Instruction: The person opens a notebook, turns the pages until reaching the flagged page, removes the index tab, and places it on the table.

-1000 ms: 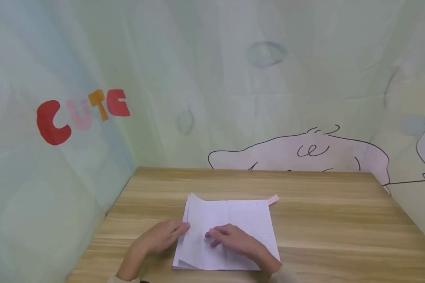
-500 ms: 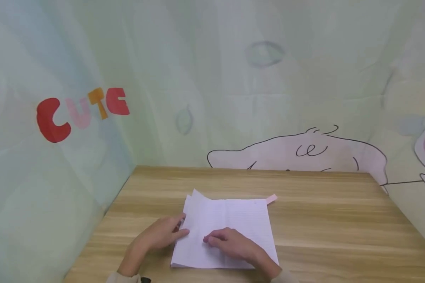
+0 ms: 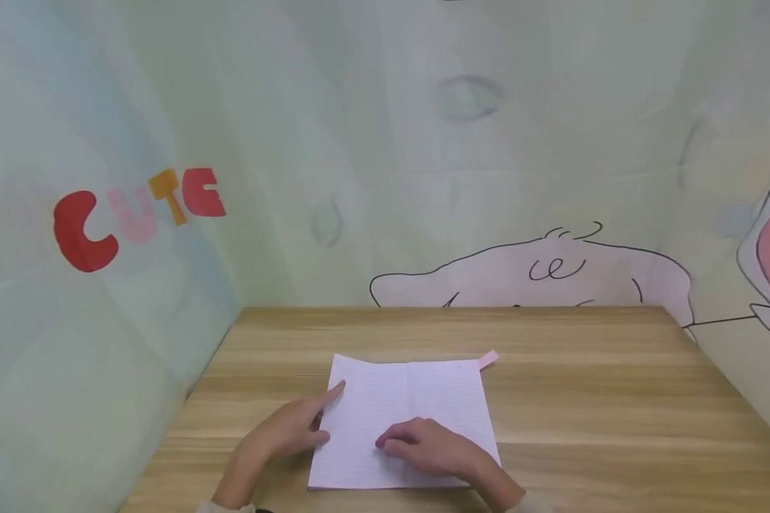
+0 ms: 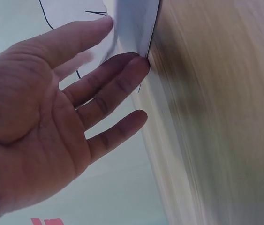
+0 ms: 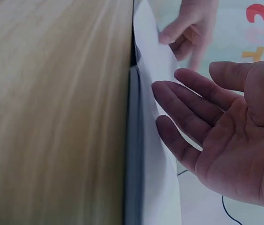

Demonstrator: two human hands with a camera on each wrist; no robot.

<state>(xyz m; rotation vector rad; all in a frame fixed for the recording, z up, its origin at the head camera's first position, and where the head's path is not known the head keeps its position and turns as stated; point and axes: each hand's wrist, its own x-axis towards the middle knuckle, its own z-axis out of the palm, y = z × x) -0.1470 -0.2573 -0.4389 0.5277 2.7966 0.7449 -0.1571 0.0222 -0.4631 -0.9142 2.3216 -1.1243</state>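
Observation:
An open notebook (image 3: 372,399) with lined white pages lies on the wooden table. My left hand (image 3: 291,427) is at its left edge, index finger stretched onto the left page and thumb tip over the margin. In the left wrist view, other fingertips of the left hand (image 4: 71,93) meet the notebook's edge (image 4: 151,33) from the side. Over the lower middle of the spread, near the fold, is my right hand (image 3: 430,449), its fingers loosely bent with nothing between them. The right wrist view shows the right hand's (image 5: 225,122) fingertips right at the paper (image 5: 153,154).
A pink tab (image 3: 489,360) sticks out at the notebook's top right corner. The wooden table (image 3: 584,399) meets a printed backdrop (image 3: 359,142) at the back and both sides. Red, pink and orange letters (image 3: 85,231) are on the left side of the backdrop.
The raised, curled leaf on the left has come down almost flat. My left index finger has reached forward onto the page. The right hand stays near the fold, shifted slightly right.

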